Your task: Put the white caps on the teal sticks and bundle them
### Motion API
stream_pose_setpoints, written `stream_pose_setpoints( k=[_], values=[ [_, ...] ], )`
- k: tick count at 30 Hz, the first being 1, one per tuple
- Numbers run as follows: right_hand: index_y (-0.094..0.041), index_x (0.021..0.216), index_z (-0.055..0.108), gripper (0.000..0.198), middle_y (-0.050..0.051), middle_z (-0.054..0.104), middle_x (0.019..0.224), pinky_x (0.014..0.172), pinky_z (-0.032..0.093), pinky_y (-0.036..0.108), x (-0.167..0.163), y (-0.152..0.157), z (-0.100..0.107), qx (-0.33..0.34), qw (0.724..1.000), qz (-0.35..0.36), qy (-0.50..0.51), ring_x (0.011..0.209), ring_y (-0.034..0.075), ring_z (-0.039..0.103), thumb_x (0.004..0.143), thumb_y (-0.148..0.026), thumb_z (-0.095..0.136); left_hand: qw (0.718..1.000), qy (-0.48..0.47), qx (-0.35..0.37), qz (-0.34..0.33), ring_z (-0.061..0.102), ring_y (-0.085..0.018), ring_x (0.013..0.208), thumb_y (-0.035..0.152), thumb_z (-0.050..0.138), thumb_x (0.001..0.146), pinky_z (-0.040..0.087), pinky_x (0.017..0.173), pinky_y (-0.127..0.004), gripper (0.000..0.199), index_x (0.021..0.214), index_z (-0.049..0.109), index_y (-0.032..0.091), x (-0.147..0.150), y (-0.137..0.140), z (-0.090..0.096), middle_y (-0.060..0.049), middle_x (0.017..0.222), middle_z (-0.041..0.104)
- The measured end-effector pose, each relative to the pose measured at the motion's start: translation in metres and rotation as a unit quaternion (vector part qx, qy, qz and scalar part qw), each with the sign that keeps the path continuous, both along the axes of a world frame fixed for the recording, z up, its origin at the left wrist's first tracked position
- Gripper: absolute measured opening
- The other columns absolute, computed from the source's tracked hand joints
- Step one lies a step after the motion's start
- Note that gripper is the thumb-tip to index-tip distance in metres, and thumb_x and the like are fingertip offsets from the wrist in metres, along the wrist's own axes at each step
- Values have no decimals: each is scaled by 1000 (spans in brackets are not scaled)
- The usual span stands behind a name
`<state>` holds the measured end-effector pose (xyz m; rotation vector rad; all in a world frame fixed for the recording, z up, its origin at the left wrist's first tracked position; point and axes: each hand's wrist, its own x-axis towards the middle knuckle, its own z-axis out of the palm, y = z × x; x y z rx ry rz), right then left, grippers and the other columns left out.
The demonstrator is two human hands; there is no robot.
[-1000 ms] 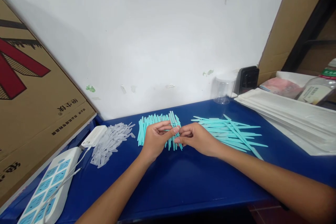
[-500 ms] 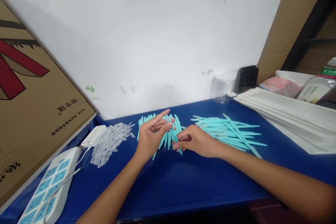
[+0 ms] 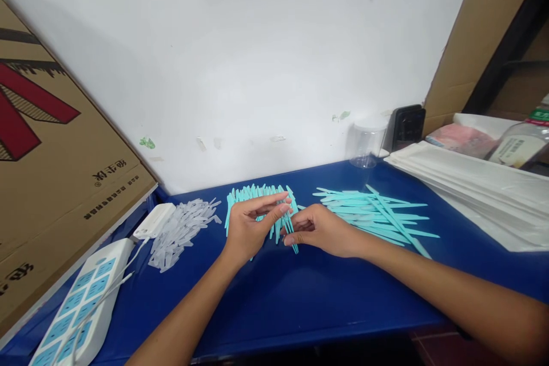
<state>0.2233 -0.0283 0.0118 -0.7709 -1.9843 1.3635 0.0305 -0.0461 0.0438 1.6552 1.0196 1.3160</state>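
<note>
A few slim turquoise plastic sticks (image 3: 290, 227) stand tilted between my two hands. My left hand (image 3: 249, 231) is closed, its thumb and fingers pinching them near their upper ends. Lower down, my right hand (image 3: 323, 231) has its thumb and curled fingers at the same sticks; some of its fingers are hidden. Behind my left hand lies a pile of similar turquoise sticks (image 3: 246, 193), partly covered by it. Another heap of turquoise sticks (image 3: 364, 209) spreads beyond my right hand. Small translucent plastic pieces (image 3: 184, 231) are piled to the left.
The blue tabletop (image 3: 274, 303) meets a white wall. At left are a power strip (image 3: 96, 291), a white adapter (image 3: 155, 221) with a cable, and a cardboard box (image 3: 86, 143). A clear jar (image 3: 366, 146), white plastic sheets (image 3: 480, 194) and a bottle (image 3: 521, 143) stand right.
My left hand's raised fingers have come down and closed toward its thumb at the upper ends of the sticks. My right hand has barely moved.
</note>
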Motion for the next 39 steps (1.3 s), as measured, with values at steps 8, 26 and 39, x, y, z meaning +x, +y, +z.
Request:
stream_pose_setpoints(
  k=[8,26,39],
  values=[
    [-15,70,74,42,-1,62,64,59,38,25,-4,-1,-1,-24,998,-17,63,59,12,48,74,-56,81,999,-28,-9,-29,77,-30,92,33,80,82,64,83,-41,30,109,79,19,1,-1,-3,-10,102,80],
    [-18,57,46,57,-7,29,58,54,19,27,-3,-3,-6,44,998,-50,-18,57,10,25,79,-62,74,999,-32,-11,18,77,-31,89,32,85,76,65,81,-40,28,101,82,20,5,-3,-1,-9,93,81],
    [-17,56,47,57,-6,31,57,52,20,27,-2,-6,-5,68,997,-40,-21,56,10,25,81,-63,71,996,-55,-61,-39,77,-31,91,35,83,79,63,82,-40,37,110,77,16,3,1,-1,-12,93,80]
  ],
)
